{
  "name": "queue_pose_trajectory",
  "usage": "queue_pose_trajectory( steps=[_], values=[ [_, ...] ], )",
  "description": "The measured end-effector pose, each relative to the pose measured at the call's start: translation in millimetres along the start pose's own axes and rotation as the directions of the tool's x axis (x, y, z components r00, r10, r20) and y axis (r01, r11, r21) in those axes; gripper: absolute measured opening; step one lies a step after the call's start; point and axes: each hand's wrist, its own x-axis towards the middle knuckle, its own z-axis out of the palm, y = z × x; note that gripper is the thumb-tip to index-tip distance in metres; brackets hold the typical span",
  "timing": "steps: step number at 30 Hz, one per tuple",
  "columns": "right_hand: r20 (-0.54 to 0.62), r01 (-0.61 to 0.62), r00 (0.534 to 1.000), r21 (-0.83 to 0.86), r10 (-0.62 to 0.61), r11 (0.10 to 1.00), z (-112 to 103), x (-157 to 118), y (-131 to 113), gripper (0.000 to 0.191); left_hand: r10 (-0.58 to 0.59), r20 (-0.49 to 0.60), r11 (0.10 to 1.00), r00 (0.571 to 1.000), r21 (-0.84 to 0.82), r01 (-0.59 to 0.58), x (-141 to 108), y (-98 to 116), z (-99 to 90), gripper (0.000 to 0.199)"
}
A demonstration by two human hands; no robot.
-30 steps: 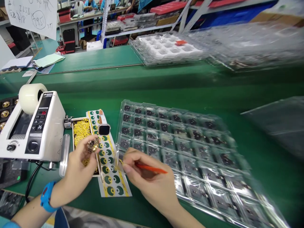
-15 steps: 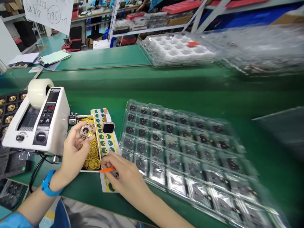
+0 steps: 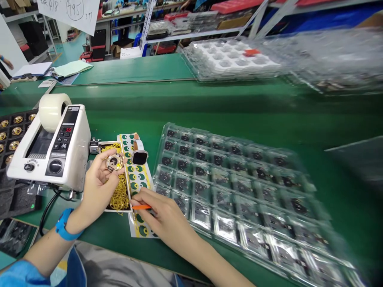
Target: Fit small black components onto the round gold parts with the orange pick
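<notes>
My left hand has thumb and fingers clamped on the round part, held tilted above the box of yellow rings. My right hand pinches the orange tool over the sheet, just beside the box's near right corner.
</notes>
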Motion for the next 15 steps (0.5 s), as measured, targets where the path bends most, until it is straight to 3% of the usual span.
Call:
queue_pose_trajectory(
  steps=[4, 8, 12, 15],
  values=[
    [-0.053, 0.200, 0.976, -0.144, -0.210, 0.969, 1, -3, -2, 0.020, -0.016, 0.002, 1.000, 1.000, -0.002, 0.016, 1, 0, 0.2, 0.034],
    [-0.003, 0.309, 0.946, -0.275, -0.323, 0.910, 10, -5, -4, 0.024, -0.003, -0.004, 1.000, 1.000, 0.005, 0.003, 2, -2, 1.1, 0.035],
    [-0.008, 0.321, 0.944, -0.223, -0.331, 0.920, 15, -4, -5, 0.026, -0.004, -0.013, 1.000, 1.000, 0.027, 0.005, 4, -4, -0.1, 0.035],
    [-0.049, 0.240, 0.969, -0.033, -0.242, 0.970, 11, -3, -7, 0.022, -0.007, -0.018, 1.000, 1.000, 0.029, 0.008, 5, -5, -1.4, 0.035]
  ],
)
